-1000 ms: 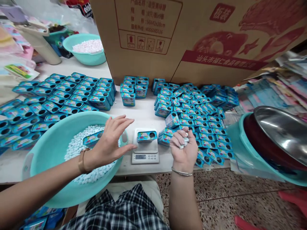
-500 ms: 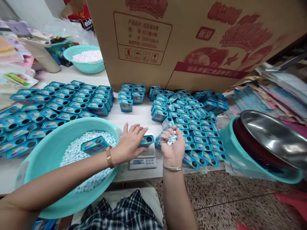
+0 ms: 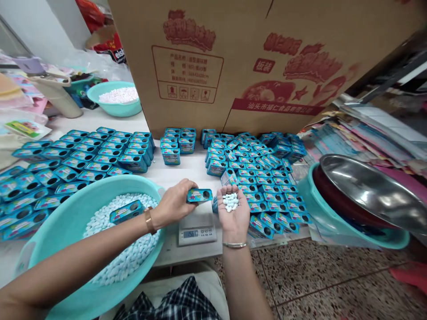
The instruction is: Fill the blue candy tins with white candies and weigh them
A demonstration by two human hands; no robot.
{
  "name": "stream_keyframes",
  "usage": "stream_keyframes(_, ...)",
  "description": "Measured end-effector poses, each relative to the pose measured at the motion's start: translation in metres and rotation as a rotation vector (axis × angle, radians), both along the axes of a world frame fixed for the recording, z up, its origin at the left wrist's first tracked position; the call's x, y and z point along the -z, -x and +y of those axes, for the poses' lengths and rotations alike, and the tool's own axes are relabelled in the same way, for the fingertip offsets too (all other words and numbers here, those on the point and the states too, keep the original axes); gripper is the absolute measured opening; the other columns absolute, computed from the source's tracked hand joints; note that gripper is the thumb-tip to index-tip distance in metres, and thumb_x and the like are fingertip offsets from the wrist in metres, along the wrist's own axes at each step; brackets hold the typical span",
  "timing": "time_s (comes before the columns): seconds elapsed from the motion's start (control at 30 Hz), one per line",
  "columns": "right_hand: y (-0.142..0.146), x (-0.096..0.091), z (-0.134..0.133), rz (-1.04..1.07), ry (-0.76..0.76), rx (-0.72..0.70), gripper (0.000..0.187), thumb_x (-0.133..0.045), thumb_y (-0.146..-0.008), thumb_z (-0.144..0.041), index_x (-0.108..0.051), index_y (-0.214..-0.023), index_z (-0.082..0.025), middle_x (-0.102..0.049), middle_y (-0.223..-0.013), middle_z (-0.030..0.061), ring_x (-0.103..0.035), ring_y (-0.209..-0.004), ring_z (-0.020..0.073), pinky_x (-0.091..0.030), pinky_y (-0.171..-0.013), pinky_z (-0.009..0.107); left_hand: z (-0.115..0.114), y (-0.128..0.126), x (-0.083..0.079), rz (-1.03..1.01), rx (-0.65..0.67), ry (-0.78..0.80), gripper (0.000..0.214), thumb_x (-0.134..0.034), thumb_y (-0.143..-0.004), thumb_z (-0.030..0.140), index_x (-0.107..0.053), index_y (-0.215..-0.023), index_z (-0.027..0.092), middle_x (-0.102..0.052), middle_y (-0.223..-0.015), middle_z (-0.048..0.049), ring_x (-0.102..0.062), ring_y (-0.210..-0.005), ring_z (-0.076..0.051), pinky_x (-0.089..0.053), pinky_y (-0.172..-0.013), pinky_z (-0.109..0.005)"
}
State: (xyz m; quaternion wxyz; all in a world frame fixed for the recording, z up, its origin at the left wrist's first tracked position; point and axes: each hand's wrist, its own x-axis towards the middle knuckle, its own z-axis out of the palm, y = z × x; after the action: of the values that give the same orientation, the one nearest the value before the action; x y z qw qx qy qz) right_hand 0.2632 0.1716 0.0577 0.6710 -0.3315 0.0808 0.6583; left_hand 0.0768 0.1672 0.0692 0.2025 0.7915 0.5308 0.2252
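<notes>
Crowding the left of the table, blue tins stand in rows, each with a dark round spot on top. Behind them a small bowl holds pale pink candy. In front, a turquoise basin is part-filled with pale blue sweets, and a loose tin lies on these. The left forearm, a coppery band at the wrist, reaches across the basin. The left hand is closed on the left end of a held tin, whose spotted top faces up. This tin is over the scale, towards its back edge; whether its base clears the pad is hard to tell from this angle. Farther back, a few upright tins stand just before a large carton. Right of the held tin and near it, the right hand lies palm up, fingers opened out and slightly cupped, with a small heap of pale pieces on it. A silvery bangle circles that wrist. Beyond this hand, more tins stand packed close together. At the far right, a steel bowl leans over a dark red bowl, both in a tub, with stacked papers behind.
</notes>
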Motion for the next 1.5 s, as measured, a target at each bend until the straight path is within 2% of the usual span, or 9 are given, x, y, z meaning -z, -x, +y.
stream_keyframes(0.13, 0.015, 0.006, 0.000, 0.029, 0.004, -0.051, 0.027, -0.039, -0.095, -0.023, -0.062, -0.082, -0.017, -0.071, -0.079, 0.0022, -0.069, -0.079, 0.0124, -0.058, -0.074, 0.031, 0.009, 0.000, -0.042, -0.014, 0.123, -0.218, 0.029, -0.058, -0.080, 0.014, -0.056, -0.109, 0.020, -0.055, -0.100, -0.0046, -0.056, -0.088, -0.017, -0.045, -0.074, -0.028)
stream_keyframes(0.3, 0.040, 0.012, 0.015, 0.212, -0.083, -0.165, 0.025, -0.041, -0.093, -0.018, -0.061, -0.079, -0.015, -0.069, -0.071, 0.0006, -0.066, -0.067, 0.0098, -0.055, -0.065, 0.022, 0.022, -0.016, -0.067, 0.440, 0.415, -0.439, 0.025, -0.046, -0.086, 0.006, -0.061, -0.103, 0.016, -0.055, -0.090, -0.0063, -0.051, -0.083, -0.020, -0.037, -0.071, -0.034)
stream_keyframes(0.47, 0.051, 0.011, 0.022, 0.321, -0.112, -0.196, 0.025, -0.040, -0.093, -0.018, -0.062, -0.080, -0.015, -0.068, -0.071, 0.0003, -0.065, -0.064, 0.0089, -0.053, -0.059, 0.018, 0.028, -0.021, -0.064, 0.604, 0.493, -0.488, 0.022, -0.047, -0.086, 0.006, -0.062, -0.100, 0.014, -0.056, -0.091, -0.0079, -0.049, -0.084, -0.022, -0.033, -0.070, -0.036)
stream_keyframes(0.67, 0.049, 0.013, 0.026, 0.335, -0.060, -0.171, 0.025, -0.041, -0.092, -0.015, -0.060, -0.075, -0.015, -0.066, -0.066, 0.0002, -0.064, -0.061, 0.0086, -0.053, -0.060, 0.018, 0.025, -0.017, -0.067, 0.574, 0.405, -0.452, 0.025, -0.047, -0.088, 0.008, -0.063, -0.105, 0.017, -0.055, -0.092, -0.0072, -0.048, -0.083, -0.022, -0.033, -0.071, -0.037)
stream_keyframes(0.8, 0.046, 0.012, 0.025, 0.303, -0.038, -0.147, 0.022, -0.043, -0.090, -0.013, -0.060, -0.076, -0.016, -0.067, -0.067, -0.0010, -0.065, -0.064, 0.0101, -0.055, -0.063, 0.022, 0.027, -0.014, -0.066, 0.452, 0.323, -0.386, 0.032, -0.049, -0.082, 0.006, -0.063, -0.107, 0.021, -0.055, -0.093, -0.0061, -0.050, -0.086, -0.021, -0.036, -0.073, -0.036)
stream_keyframes(1.03, 0.026, 0.009, 0.018, 0.213, 0.013, -0.080, 0.026, -0.040, -0.093, -0.018, -0.061, -0.077, -0.017, -0.068, -0.068, -0.0004, -0.068, -0.069, 0.0111, -0.058, -0.074, 0.030, 0.023, 0.000, -0.040, 0.075, 0.103, -0.186, 0.028, -0.059, -0.080, 0.016, -0.060, -0.108, 0.020, -0.057, -0.102, -0.0053, -0.057, -0.088, -0.019, -0.046, -0.076, -0.032)
stream_keyframes(1.17, 0.020, 0.013, 0.015, 0.173, -0.020, -0.117, 0.025, -0.040, -0.093, -0.020, -0.061, -0.079, -0.018, -0.070, -0.071, -0.0002, -0.069, -0.072, 0.0119, -0.058, -0.074, 0.033, 0.014, 0.001, -0.046, -0.037, 0.086, -0.236, 0.032, -0.059, -0.079, 0.013, -0.059, -0.110, 0.022, -0.057, -0.103, -0.0048, -0.057, -0.091, -0.018, -0.048, -0.078, -0.031)
stream_keyframes(1.3, 0.027, 0.015, 0.014, 0.161, -0.026, -0.172, 0.019, -0.044, -0.092, -0.020, -0.061, -0.083, -0.018, -0.070, -0.073, -0.0004, -0.069, -0.071, 0.0123, -0.058, -0.072, 0.032, 0.011, -0.006, -0.052, 0.164, 0.178, -0.399, 0.032, -0.054, -0.082, 0.011, -0.060, -0.111, 0.021, -0.058, -0.100, -0.0071, -0.054, -0.093, -0.022, -0.044, -0.078, -0.036)
stream_keyframes(1.5, 0.036, 0.015, 0.014, 0.191, 0.065, -0.135, 0.022, -0.042, -0.093, -0.020, -0.061, -0.083, -0.018, -0.069, -0.071, 0.0000, -0.068, -0.068, 0.0124, -0.057, -0.066, 0.029, 0.017, -0.009, -0.040, 0.397, 0.231, -0.348, 0.034, -0.048, -0.081, 0.007, -0.063, -0.109, 0.018, -0.057, -0.096, -0.0087, -0.052, -0.089, -0.023, -0.041, -0.077, -0.037)
